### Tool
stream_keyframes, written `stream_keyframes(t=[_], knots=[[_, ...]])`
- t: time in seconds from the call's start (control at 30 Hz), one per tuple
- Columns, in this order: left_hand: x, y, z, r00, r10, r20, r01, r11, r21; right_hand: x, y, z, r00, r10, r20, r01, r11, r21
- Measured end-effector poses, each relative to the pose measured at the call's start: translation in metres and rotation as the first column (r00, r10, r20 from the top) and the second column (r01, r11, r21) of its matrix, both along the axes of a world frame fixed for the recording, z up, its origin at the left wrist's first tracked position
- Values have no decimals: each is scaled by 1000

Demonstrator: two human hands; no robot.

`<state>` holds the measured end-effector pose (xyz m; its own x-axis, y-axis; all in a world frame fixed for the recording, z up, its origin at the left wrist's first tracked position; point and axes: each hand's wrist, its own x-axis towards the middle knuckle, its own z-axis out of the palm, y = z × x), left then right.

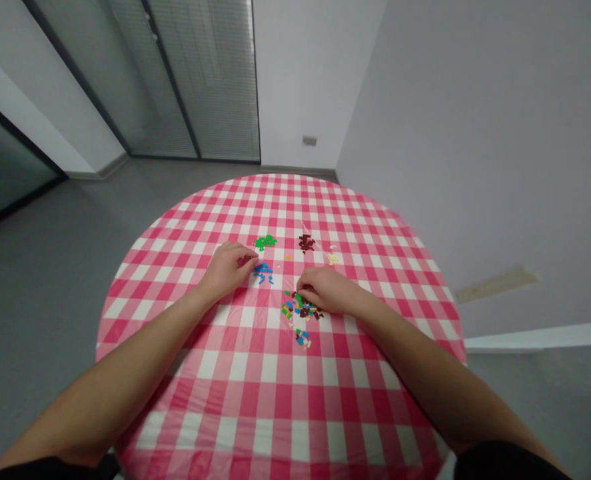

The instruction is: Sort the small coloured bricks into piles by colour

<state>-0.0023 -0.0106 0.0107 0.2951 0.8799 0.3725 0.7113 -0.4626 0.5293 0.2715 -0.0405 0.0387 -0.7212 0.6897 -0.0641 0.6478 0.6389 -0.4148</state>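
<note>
Small pieces that look like toy building bricks lie on the table in groups. My left hand (229, 268) is at the left edge of the blue pieces (263, 271), thumb and fingertips drawn together; anything between them is too small to make out. Beyond it sits a heap of green pieces (265, 243). Over the mixed-colour pile (302, 307) is my right hand (329, 291), its fingers curled down onto the near pieces and its grip hidden. A smaller mixed cluster (302, 338) lies closer to me. Dark brown pieces (306, 243) and cream pieces (332, 259) form separate groups farther back.
A red-and-white checked cloth (285, 193) covers the round table. One yellow-orange piece (288, 257) lies alone between the groups. Walls stand behind and to the right, with a glass partition (210, 80) at the back left.
</note>
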Motion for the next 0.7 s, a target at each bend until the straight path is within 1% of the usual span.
stream_keyframes(t=[0.07, 0.1, 0.17, 0.2, 0.23, 0.3, 0.37, 0.4, 0.47, 0.57, 0.7], knots=[[3, -3, 1, 999, -40, 19, 40, 999, 23, -1, -1, -1, 999, -23, -22, 23, 1000, 1], [4, -5, 1, 997, -67, 27, 66, 997, 32, -2, -1, -3, 997, -48, -61, 48, 999, 6], [7, -8, 2, 991, -134, 27, 133, 990, 38, -5, -1, -9, 972, -123, -201, 127, 992, 8], [8, -10, 2, 985, -169, 24, 168, 985, 37, -7, -1, -12, 939, -176, -297, 182, 983, -8], [10, -12, 2, 979, -202, 21, 201, 979, 35, -9, -1, -16, 889, -231, -395, 232, 972, -46], [15, -17, 2, 965, -263, 23, 262, 964, 42, -15, -2, -25, 758, -336, -559, 278, 942, -189], [21, -22, 1, 946, -323, 27, 320, 945, 73, -21, -3, -31, 636, -420, -647, 232, 904, -358], [24, -25, 1, 935, -354, 20, 351, 932, 89, -23, -3, -34, 596, -447, -667, 185, 885, -427], [29, -28, 0, 914, -405, 0, 402, 907, 122, -27, -4, -36, 542, -490, -683, 100, 844, -526], [32, -29, 0, 902, -431, -11, 426, 887, 178, -29, -5, -35, 506, -529, -681, 13, 795, -607], [32, -29, 1, 900, -435, -2, 423, 875, 237, -29, -6, -33, 493, -557, -668, -28, 758, -652]])
